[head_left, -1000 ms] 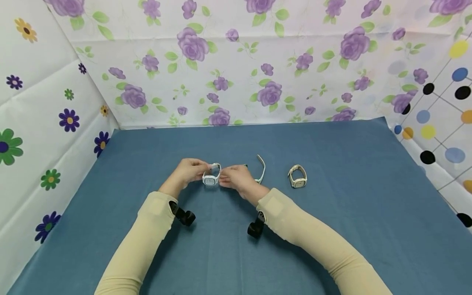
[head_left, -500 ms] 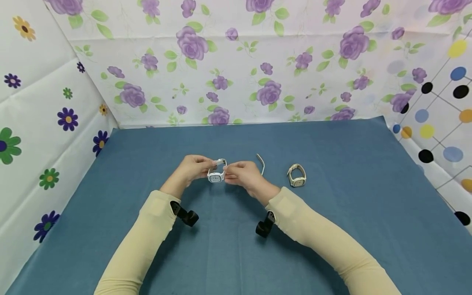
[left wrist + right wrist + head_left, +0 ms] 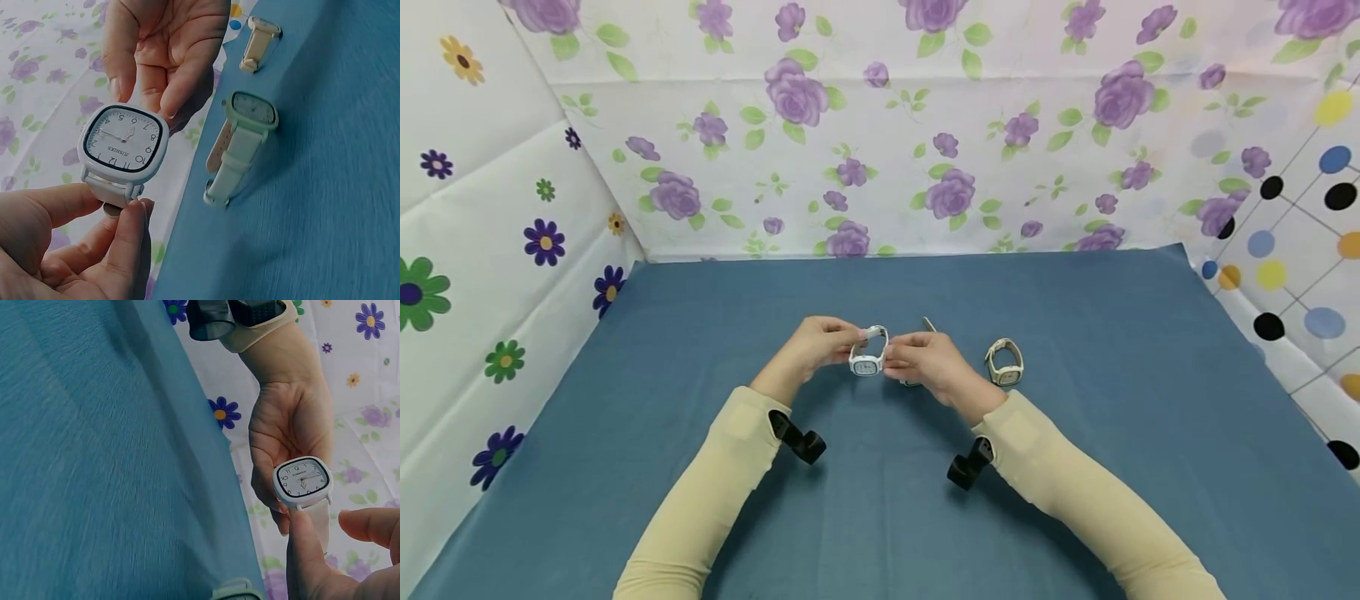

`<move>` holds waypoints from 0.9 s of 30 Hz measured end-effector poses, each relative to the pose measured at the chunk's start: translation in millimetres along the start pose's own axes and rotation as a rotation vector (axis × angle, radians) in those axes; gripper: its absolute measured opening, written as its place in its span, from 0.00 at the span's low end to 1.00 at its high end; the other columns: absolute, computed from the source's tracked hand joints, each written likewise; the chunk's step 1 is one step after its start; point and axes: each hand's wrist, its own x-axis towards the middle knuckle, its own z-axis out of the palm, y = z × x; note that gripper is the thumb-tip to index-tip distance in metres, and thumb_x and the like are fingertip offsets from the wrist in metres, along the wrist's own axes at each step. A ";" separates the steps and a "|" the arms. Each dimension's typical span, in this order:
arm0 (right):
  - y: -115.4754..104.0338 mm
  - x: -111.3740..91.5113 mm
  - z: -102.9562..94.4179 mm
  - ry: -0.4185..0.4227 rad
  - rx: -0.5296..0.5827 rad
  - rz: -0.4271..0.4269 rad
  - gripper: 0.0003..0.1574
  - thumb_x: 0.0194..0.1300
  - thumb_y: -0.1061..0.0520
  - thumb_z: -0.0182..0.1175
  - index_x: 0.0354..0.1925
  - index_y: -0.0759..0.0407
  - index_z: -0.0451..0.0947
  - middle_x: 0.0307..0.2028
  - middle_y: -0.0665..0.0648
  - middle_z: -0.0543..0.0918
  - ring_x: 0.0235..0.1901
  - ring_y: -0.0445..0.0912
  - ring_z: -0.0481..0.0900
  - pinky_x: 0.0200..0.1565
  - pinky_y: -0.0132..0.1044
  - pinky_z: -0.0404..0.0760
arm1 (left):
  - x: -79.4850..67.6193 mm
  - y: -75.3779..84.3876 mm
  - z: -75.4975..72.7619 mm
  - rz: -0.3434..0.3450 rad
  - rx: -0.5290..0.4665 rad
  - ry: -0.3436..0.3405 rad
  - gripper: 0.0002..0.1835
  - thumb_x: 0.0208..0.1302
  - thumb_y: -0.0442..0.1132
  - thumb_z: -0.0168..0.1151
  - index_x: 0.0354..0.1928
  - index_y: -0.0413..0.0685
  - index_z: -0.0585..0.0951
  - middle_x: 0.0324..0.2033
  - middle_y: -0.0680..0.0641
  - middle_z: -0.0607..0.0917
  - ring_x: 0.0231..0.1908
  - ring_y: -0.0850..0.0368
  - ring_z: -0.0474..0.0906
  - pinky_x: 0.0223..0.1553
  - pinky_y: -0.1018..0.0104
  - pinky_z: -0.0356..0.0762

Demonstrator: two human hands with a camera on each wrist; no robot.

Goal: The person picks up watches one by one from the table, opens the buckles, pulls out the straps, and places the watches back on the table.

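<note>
A white wristwatch with a squarish dial is held up above the table, its strap forming a loop. My left hand pinches the strap close to the case; in the left wrist view, thumb and finger meet on that strap. My right hand is at the opposite end of the case. In the right wrist view, one fingertip reaches the case edge, while another fingertip stands apart from the strap. Beneath the right hand lies a pale green wristwatch, mostly hidden in the head view.
A cream wristwatch, strap looped, lies right of my right hand. The blue cloth covers the table, with a purple-flowered sheet behind it and patterned sheets at both sides. Black cameras sit on the wrists.
Both hands and the white wristwatch have moved to the right together. The right hand now covers more of the green wristwatch. The cream wristwatch has stayed in place.
</note>
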 end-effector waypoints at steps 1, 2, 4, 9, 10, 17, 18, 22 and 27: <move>1.3 -1.2 -2.1 0.000 0.002 -0.002 0.25 0.69 0.63 0.54 0.61 0.73 0.66 0.49 0.68 0.76 0.40 0.45 0.82 0.50 0.37 0.82 | 0.7 0.2 2.4 -0.002 -0.002 -0.003 0.17 0.66 0.38 0.59 0.51 0.31 0.79 0.42 0.43 0.83 0.40 0.58 0.81 0.50 0.61 0.81; 2.7 -2.4 -4.2 0.000 0.005 -0.005 0.25 0.69 0.63 0.54 0.61 0.74 0.66 0.48 0.67 0.76 0.40 0.44 0.81 0.50 0.37 0.82 | 1.4 0.3 4.9 -0.004 -0.009 -0.005 0.17 0.66 0.37 0.59 0.51 0.31 0.79 0.42 0.43 0.83 0.40 0.58 0.81 0.49 0.62 0.81; 4.9 -5.5 -8.5 -0.003 0.003 -0.011 0.25 0.70 0.63 0.53 0.60 0.75 0.66 0.47 0.66 0.77 0.40 0.44 0.80 0.50 0.37 0.82 | 2.7 0.9 9.6 -0.005 -0.013 -0.014 0.17 0.66 0.37 0.60 0.51 0.31 0.79 0.42 0.43 0.83 0.40 0.57 0.81 0.49 0.62 0.82; 7.7 -12.4 -20.3 -0.018 -0.002 -0.020 0.26 0.71 0.60 0.51 0.61 0.76 0.64 0.51 0.71 0.74 0.41 0.45 0.80 0.51 0.38 0.81 | 6.0 2.4 21.6 -0.009 -0.017 -0.036 0.17 0.66 0.37 0.60 0.51 0.31 0.79 0.43 0.41 0.83 0.42 0.54 0.82 0.48 0.62 0.82; 7.8 -13.5 -22.7 -0.020 -0.002 -0.020 0.27 0.71 0.60 0.51 0.62 0.76 0.63 0.53 0.72 0.73 0.41 0.45 0.79 0.51 0.39 0.81 | 6.2 2.6 24.1 -0.006 -0.022 -0.043 0.16 0.66 0.36 0.60 0.51 0.31 0.79 0.43 0.41 0.83 0.42 0.54 0.82 0.48 0.61 0.82; 8.5 -18.4 -36.4 -0.022 -0.017 -0.022 0.29 0.71 0.57 0.52 0.61 0.78 0.63 0.37 0.60 0.75 0.34 0.44 0.78 0.47 0.38 0.83 | 7.9 -0.1 41.1 0.013 -0.082 -0.106 0.15 0.66 0.35 0.59 0.50 0.32 0.79 0.38 0.45 0.84 0.35 0.60 0.82 0.45 0.62 0.83; 8.7 -18.6 -38.0 -0.021 -0.019 -0.023 0.29 0.71 0.57 0.51 0.61 0.78 0.64 0.35 0.58 0.76 0.33 0.43 0.79 0.46 0.37 0.84 | 8.2 -0.8 42.9 0.016 -0.086 -0.112 0.14 0.67 0.35 0.59 0.49 0.32 0.79 0.39 0.45 0.83 0.34 0.61 0.81 0.45 0.62 0.83; 9.8 -18.4 -43.6 -0.011 -0.030 -0.016 0.28 0.72 0.56 0.51 0.60 0.77 0.66 0.29 0.54 0.78 0.27 0.41 0.81 0.40 0.35 0.85 | 8.5 -2.2 48.8 0.026 -0.089 -0.130 0.14 0.67 0.35 0.58 0.49 0.31 0.79 0.45 0.41 0.82 0.34 0.62 0.81 0.45 0.62 0.83; 12.2 -17.1 -48.3 0.015 -0.074 0.000 0.27 0.72 0.52 0.51 0.58 0.74 0.70 0.28 0.53 0.80 0.21 0.40 0.80 0.32 0.33 0.85 | 6.8 -1.5 55.9 0.034 -0.080 -0.151 0.15 0.66 0.35 0.59 0.49 0.31 0.80 0.45 0.40 0.82 0.34 0.62 0.81 0.45 0.62 0.83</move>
